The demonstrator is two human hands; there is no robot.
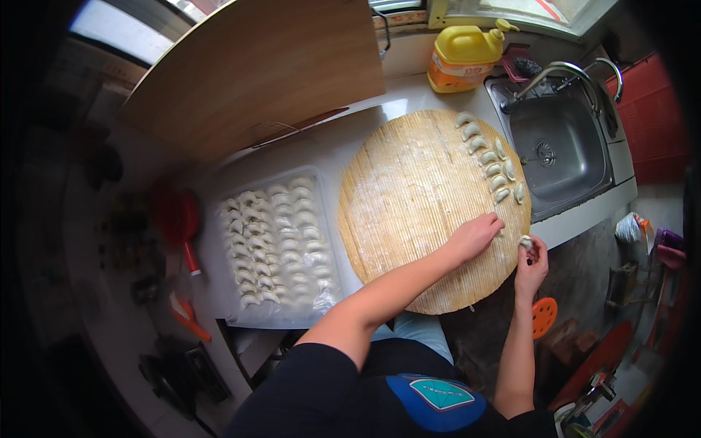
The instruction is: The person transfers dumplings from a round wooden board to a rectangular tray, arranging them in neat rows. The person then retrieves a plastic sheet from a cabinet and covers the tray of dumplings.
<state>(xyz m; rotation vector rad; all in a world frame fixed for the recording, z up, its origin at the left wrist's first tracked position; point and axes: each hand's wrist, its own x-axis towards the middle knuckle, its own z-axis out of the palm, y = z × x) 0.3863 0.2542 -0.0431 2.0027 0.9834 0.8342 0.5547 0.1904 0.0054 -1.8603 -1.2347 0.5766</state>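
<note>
A round slatted mat (pixel 416 191), dusted with flour, lies on the counter before me. My left hand (pixel 476 235) is over its right part, fingertips together at what may be a dumpling, mostly hidden. At the mat's right edge my right hand (pixel 532 263) holds a dumpling (pixel 526 241) between thumb and fingers. Several crescent-shaped dumplings (pixel 487 157) stand in a curved row on the mat's upper right, with a few more (pixel 509 169) beside them near the rim. Left of the mat, a plastic-lined tray (pixel 324 219) bears many dumplings in rows.
A steel sink (pixel 564 142) with a curved faucet (pixel 575 68) adjoins the mat on the right. Behind the mat stand a yellow jug (pixel 463 57) and a large wooden board (pixel 263 71). A red-handled utensil (pixel 190 257) is left of the tray; an orange stool (pixel 544 318) is below the counter.
</note>
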